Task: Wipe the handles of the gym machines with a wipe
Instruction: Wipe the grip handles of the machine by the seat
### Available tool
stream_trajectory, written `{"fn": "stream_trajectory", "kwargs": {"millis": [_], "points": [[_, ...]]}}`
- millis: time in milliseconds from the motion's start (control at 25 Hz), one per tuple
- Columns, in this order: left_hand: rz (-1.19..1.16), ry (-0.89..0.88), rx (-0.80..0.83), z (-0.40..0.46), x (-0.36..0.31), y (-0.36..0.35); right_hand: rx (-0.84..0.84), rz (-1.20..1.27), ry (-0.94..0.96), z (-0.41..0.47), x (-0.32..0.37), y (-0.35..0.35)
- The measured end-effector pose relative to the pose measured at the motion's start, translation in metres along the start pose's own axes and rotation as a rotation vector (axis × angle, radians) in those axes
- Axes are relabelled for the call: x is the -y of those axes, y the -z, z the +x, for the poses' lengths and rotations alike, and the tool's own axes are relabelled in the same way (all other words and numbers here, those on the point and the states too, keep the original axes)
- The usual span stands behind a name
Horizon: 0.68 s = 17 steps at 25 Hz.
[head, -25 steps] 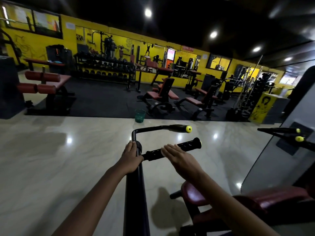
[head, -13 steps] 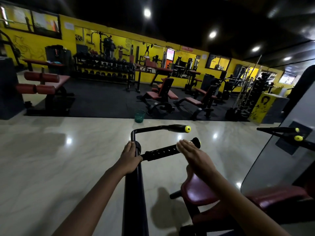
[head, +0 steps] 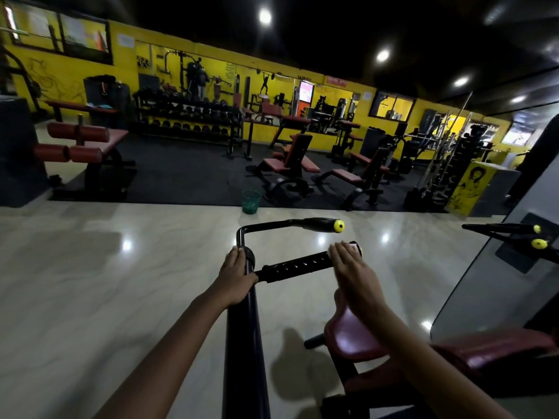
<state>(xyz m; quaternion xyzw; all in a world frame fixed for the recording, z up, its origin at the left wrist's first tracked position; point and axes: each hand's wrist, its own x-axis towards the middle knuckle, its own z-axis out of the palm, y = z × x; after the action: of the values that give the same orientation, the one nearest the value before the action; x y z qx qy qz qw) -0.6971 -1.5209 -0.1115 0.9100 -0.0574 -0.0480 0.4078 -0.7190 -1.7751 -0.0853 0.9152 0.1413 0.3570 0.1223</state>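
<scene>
1. My left hand [head: 234, 279] grips the top of the black upright bar [head: 245, 343] of the machine, fingers curled round it just below the bend.
2. My right hand [head: 352, 272] lies over the far end of the ribbed black handle [head: 295, 266], fingers straight and close together, pressing down on it.
3. A bit of white shows past my right fingertips at the tip of that handle; it looks like the wipe [head: 353, 245], mostly hidden under my palm.
4. A second handle [head: 317, 222] with a yellow end cap runs above and beyond the ribbed one, untouched.
5. Below my right forearm sits the machine's dark red seat pad [head: 351, 337].
6. The floor under me is pale glossy tile [head: 90, 297], throwing back spots of the ceiling lights [head: 265, 16] and the shadows of my arms.
7. Past the tile starts a black rubber mat [head: 187, 173], and a green bucket [head: 251, 202] stands right at its edge.
8. On the mat are red-padded benches [head: 290, 164], with a dumbbell rack [head: 187, 119] behind against the yellow wall [head: 127, 68].
9. To my right, two more yellow-capped handles [head: 535, 237] jut out beside a grey panel [head: 490, 297].
</scene>
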Motion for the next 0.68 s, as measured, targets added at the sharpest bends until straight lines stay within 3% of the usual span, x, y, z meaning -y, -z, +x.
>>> {"fn": "stream_trajectory", "kwargs": {"millis": [120,240,360,600,680], "points": [[-0.008,0.002,0.002,0.0,0.001,0.0,0.053,0.077,0.007,0.003,0.058,-0.008],[-0.007,-0.002,0.004,0.002,0.002,-0.001,0.086,0.113,0.193,0.001,0.113,-0.009],[0.006,0.0,-0.006,0.004,0.003,-0.001,0.068,0.151,0.373,0.014,0.109,-0.005],[-0.034,0.002,-0.01,0.003,0.003,-0.002,0.497,0.146,0.114,0.063,0.067,0.015],[-0.027,-0.003,-0.011,0.005,0.003,-0.001,0.617,0.19,0.127,0.079,0.076,0.014]]}}
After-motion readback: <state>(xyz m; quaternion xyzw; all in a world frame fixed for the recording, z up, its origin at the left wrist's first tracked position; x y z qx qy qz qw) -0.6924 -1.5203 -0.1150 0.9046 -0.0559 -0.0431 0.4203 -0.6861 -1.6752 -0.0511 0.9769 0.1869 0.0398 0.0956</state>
